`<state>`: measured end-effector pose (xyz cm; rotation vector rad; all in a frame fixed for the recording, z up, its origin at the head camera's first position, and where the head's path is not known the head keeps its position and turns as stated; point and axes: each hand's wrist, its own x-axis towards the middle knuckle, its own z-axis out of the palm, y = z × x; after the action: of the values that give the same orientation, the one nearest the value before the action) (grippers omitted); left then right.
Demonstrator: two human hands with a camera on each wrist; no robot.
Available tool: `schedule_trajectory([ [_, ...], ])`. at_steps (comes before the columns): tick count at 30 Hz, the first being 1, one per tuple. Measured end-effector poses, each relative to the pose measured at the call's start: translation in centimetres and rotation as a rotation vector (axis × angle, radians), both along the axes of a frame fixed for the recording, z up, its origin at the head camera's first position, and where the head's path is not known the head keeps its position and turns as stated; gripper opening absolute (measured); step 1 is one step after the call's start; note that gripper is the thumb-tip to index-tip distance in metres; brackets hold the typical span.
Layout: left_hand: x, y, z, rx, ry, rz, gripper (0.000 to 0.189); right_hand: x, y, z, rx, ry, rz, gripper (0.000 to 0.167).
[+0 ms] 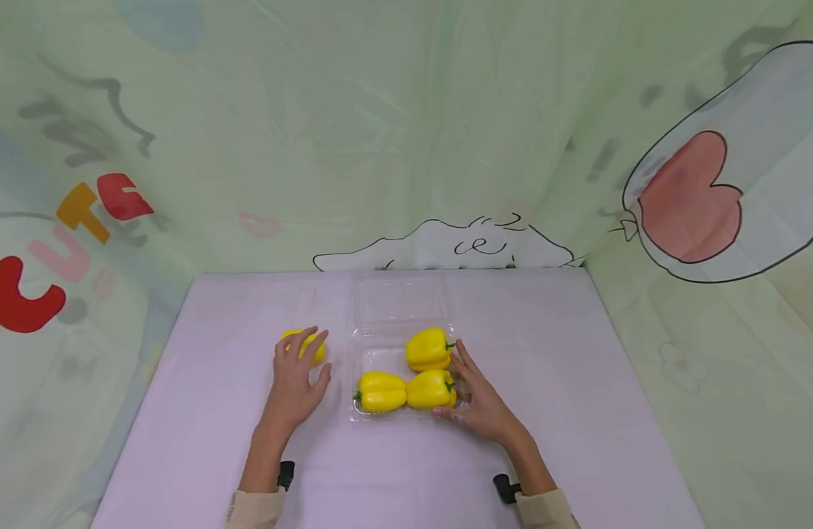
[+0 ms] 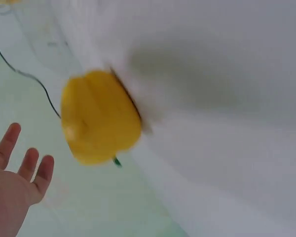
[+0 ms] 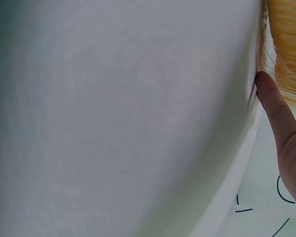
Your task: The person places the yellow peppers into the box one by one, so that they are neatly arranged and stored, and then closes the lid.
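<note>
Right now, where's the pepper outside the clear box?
In the head view, the loose pepper lies on the table left of the clear box, partly hidden by the left hand.

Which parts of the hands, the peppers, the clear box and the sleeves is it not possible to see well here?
Head view: part of the loose pepper, hidden by the left hand.
Head view: the print on the left sleeve, too small to read.
Left wrist view: the loose pepper's fine detail, blurred; part of the left hand, cut off by the left edge.
Right wrist view: the right hand and the clear box, both cut off by the right edge.
</note>
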<state>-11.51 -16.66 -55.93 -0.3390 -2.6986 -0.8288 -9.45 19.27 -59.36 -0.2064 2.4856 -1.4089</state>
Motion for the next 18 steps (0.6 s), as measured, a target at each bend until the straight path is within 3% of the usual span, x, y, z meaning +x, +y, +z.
schedule_trajectory([
  [4,-0.9,-3.0,-0.2,0.057,-0.104,0.045,0.065,0.1,0.0,0.0,0.0,0.008,-0.005,0.119],
  [8,-1.4,-5.0,-0.7,0.156,-0.237,0.037,0.067,0.1,0.1,0.0,0.007,0.016,-0.005,0.119],
  [18,-2.4,-6.6,-3.2,0.335,-0.385,0.052,0.072,0.1,-0.2,0.2,0.018,0.013,-0.008,0.12],
])
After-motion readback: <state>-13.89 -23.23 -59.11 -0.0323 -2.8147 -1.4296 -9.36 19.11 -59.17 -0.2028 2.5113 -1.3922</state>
